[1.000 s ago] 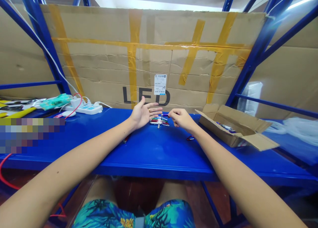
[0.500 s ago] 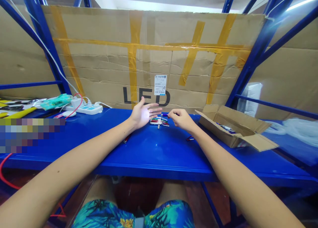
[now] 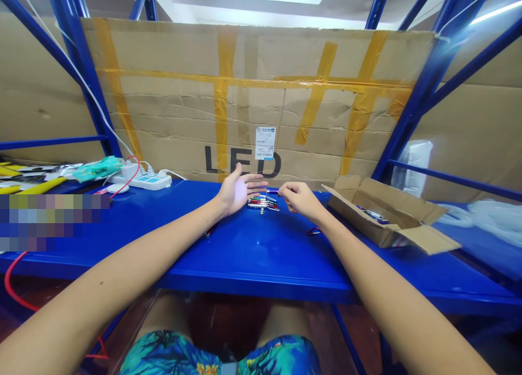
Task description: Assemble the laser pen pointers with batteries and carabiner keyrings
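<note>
My right hand [image 3: 299, 197] is closed in a pinch around a slim purple flashlight [image 3: 272, 191], whose tip points left. Facing it is the palm of my left hand [image 3: 238, 192], open with fingers stretched out and a bright bluish-white glow on the skin. Just below the fingers, a small pile of slim metallic flashlights [image 3: 263, 202] in red, green and silver lies on the blue table [image 3: 253, 255]. A red carabiner clip [image 3: 314, 231] rests near my right wrist. Beside my left forearm is a small red item [image 3: 209, 233], partly hidden.
An open cardboard box [image 3: 367, 222] with a few slim metallic items inside stands at right. On the left are a white power strip [image 3: 149, 180] with cables and a teal plastic packet [image 3: 98, 168]. A large taped cardboard panel [image 3: 175, 108] closes off the back.
The view has shifted slightly, so everything sits a little lower and further right. Both hands keep nearly the same pose, and the glow stays on my left palm.
</note>
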Available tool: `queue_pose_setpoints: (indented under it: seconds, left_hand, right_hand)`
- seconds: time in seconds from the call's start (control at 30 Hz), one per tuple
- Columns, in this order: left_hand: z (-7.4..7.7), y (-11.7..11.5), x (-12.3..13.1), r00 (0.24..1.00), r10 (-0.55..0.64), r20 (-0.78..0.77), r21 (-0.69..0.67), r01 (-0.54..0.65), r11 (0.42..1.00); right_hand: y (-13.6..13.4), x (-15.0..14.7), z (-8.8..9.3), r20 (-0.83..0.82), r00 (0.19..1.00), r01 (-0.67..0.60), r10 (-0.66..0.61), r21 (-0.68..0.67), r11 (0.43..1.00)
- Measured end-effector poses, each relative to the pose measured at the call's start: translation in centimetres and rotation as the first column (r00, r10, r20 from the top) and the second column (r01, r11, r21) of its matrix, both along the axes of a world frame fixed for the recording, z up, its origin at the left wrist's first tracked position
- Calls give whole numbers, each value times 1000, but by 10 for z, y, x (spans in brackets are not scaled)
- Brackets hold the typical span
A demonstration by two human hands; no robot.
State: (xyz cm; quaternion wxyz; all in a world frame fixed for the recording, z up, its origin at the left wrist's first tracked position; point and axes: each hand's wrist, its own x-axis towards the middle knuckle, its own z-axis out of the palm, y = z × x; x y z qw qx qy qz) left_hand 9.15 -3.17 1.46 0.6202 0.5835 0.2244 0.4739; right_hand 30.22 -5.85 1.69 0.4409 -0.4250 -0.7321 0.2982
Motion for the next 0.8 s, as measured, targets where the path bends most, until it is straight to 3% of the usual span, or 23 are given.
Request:
queue_pose_setpoints:
  seconds: [0.23, 0.8]
  left_hand:
    - [0, 1, 0, 1000, -8, -22, 3, 8, 1000]
    - [-1, 0, 0, 999, -48, 25, -54, 49, 997]
  right_hand:
    - [-2, -2, 2, 104, 994, 9, -19, 89, 996]
    - [-3, -2, 2, 72, 997, 8, -15, 99, 995]
